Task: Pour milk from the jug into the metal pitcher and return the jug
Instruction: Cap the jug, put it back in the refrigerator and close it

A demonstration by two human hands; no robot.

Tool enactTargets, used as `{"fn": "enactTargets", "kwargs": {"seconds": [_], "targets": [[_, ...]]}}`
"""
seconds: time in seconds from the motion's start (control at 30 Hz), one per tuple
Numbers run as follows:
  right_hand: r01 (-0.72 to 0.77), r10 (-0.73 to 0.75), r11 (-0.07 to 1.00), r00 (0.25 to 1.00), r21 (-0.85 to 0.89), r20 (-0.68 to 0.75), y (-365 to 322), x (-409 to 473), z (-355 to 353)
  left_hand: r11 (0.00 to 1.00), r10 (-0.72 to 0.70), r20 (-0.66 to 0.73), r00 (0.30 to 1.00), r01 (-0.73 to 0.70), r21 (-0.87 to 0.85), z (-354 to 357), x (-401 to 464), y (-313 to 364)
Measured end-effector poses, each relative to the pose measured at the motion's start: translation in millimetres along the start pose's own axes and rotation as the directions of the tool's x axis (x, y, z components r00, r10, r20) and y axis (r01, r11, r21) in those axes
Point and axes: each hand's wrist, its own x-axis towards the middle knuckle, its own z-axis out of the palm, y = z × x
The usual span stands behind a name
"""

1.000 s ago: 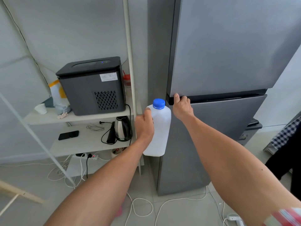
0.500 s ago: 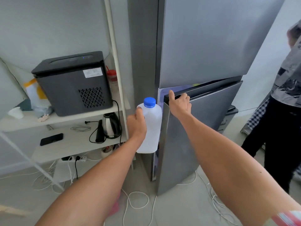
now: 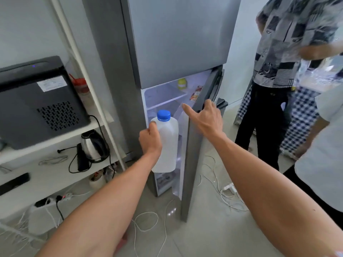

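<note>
My left hand [image 3: 150, 140] grips the handle of a white plastic milk jug [image 3: 168, 145] with a blue cap, held upright in front of the opening of the fridge's lower compartment. My right hand [image 3: 205, 118] rests on the top edge of the lower fridge door [image 3: 194, 164], fingers hooked over it and forefinger stretched out; the door stands well open. Inside the fridge [image 3: 163, 97] I see white shelves, a yellow jar and a small packet. The metal pitcher is not in view.
A white shelf rack [image 3: 55, 164] at the left carries a black ice maker [image 3: 37, 101], a steel kettle [image 3: 93, 145] and cables. White cords and a power strip lie on the floor. Two persons [image 3: 278, 89] stand close at the right of the door.
My right hand has pulled the lower fridge door from shut to wide open. My left hand has brought the jug right, up to the opening. The view has swung right.
</note>
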Motion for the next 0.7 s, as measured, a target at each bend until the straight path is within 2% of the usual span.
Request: {"fn": "enactTargets", "kwargs": {"seconds": [0.2,0.37,0.53,0.7], "targets": [[0.106,-0.117,0.989,0.987,-0.100,-0.114,54.0,-10.5,-53.4,0.998,-0.056,0.013,0.998,0.056,-0.013,34.1,-27.2,-11.8],[0.055,-0.074,0.995,0.971,-0.089,-0.227,97.8,-11.3,-92.1,0.982,-0.184,-0.052,0.982,0.182,-0.044,74.5,-36.1,-38.0],[0.017,-0.028,0.999,0.949,-0.036,-0.314,144.4,-6.2,-116.9,0.911,-0.341,0.006,0.940,0.332,-0.244,108.3,-68.0,-33.0],[-0.007,0.010,1.000,0.934,0.011,-0.357,174.4,2.3,-130.4,0.771,-0.488,0.018,0.872,0.441,-0.458,150.2,-73.7,-52.0]]}}
